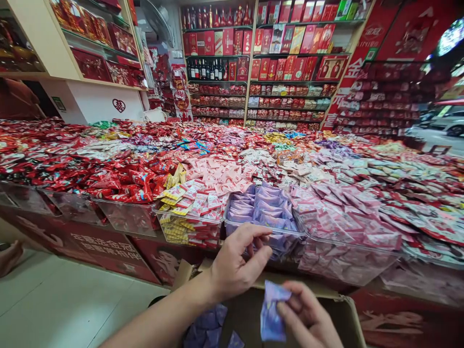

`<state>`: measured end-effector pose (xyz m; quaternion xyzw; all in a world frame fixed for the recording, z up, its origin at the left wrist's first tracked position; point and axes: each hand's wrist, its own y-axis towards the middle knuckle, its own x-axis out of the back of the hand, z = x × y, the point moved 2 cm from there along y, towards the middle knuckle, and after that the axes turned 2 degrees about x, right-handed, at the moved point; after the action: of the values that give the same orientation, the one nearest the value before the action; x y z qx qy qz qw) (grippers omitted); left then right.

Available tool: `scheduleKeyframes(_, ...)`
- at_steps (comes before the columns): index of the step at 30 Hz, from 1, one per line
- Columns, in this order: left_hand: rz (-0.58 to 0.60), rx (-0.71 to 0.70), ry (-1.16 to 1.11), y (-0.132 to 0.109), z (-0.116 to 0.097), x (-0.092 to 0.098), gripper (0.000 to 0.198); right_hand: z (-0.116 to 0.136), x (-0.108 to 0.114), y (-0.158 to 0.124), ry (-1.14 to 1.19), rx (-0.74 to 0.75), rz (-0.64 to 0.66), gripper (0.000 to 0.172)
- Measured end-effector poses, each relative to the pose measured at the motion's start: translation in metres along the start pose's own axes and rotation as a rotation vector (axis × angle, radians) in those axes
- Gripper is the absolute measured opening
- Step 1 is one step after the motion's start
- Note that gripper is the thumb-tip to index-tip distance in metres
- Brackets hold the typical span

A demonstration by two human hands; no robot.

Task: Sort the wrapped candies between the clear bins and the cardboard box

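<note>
My left hand (241, 261) hovers at the front edge of a clear bin (286, 234) of upright purple packets (270, 208). Its fingers are bent, with a gap between thumb and fingertips and nothing seen between them. Lower and to the right, my right hand (308, 314) pinches a single purple packet (272, 311) between thumb and fingers. Both hands are above an open cardboard box (348, 309), where more purple packets (208, 326) lie at the lower left.
Yellow and white packets (192, 200) fill the bin to the left, pink packets (340, 208) the one to the right. Red packets (119, 181) lie farther left. Shelves of boxes and bottles (217, 43) stand behind. Part of a person's foot (10, 257) shows at the left edge.
</note>
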<state>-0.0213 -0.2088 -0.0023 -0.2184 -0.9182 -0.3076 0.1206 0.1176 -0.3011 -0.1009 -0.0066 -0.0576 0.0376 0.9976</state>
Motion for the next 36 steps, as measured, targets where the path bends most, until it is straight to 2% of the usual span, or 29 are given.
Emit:
scheduleKeyframes(3, 0.151, 0.378, -0.214, -0.022, 0.002, -0.016, 0.052, 0.034, 0.007, 0.013, 0.233, 0.134, -0.194, 0.027)
scheduleKeyframes(5, 0.164, 0.496, -0.343, -0.028, 0.007, -0.023, 0.051, 0.046, 0.005, 0.020, 0.301, 0.169, -0.252, 0.030)
scheduleKeyframes(8, 0.130, 0.555, -0.481, -0.030, 0.014, -0.026, 0.036, 0.050, 0.000, 0.026, 0.373, 0.169, -0.290, 0.033)
scheduleKeyframes(12, 0.071, 0.641, -0.682, -0.031, 0.020, -0.028, 0.035, 0.043, -0.003, 0.029, 0.436, 0.140, -0.320, 0.036)
scheduleKeyframes(15, 0.021, 0.635, -0.693, -0.033, 0.021, -0.030, 0.030, 0.037, -0.002, 0.029, 0.421, 0.114, -0.343, 0.027)
scheduleKeyframes(17, 0.028, 0.608, -0.674, -0.035, 0.022, -0.032, 0.028, 0.034, -0.002, 0.029, 0.380, 0.119, -0.367, 0.021)
scheduleKeyframes(19, 0.007, 0.606, -0.675, -0.037, 0.022, -0.034, 0.025, 0.029, -0.004, 0.027, 0.332, 0.141, -0.380, 0.021)
scheduleKeyframes(23, -0.085, 0.681, -0.771, -0.043, 0.021, -0.039, 0.023, 0.018, -0.010, 0.020, 0.130, 0.196, -0.294, 0.024)
scheduleKeyframes(25, -0.058, 0.668, -0.781, -0.046, 0.019, -0.042, 0.023, 0.016, -0.008, 0.017, -0.014, 0.213, -0.259, 0.017)
scheduleKeyframes(27, -0.018, 0.618, -0.711, -0.048, 0.017, -0.041, 0.022, 0.023, 0.002, 0.016, -0.158, 0.237, -0.281, 0.016)
scheduleKeyframes(29, -0.016, 0.570, -0.587, -0.048, 0.016, -0.037, 0.026, 0.040, 0.022, 0.023, -0.313, 0.297, -0.368, 0.017)
scheduleKeyframes(32, -0.026, 0.533, -0.427, -0.050, 0.017, -0.029, 0.030, 0.080, 0.057, 0.047, -0.590, 0.433, -0.520, 0.022)
scheduleKeyframes(34, -0.001, 0.535, -0.369, -0.052, 0.018, -0.026, 0.028, 0.102, 0.072, 0.070, -0.831, 0.478, -0.454, 0.023)
scheduleKeyframes(36, 0.043, 0.545, -0.318, -0.058, 0.018, -0.023, 0.027, 0.114, 0.077, 0.090, -1.048, 0.470, -0.296, 0.023)
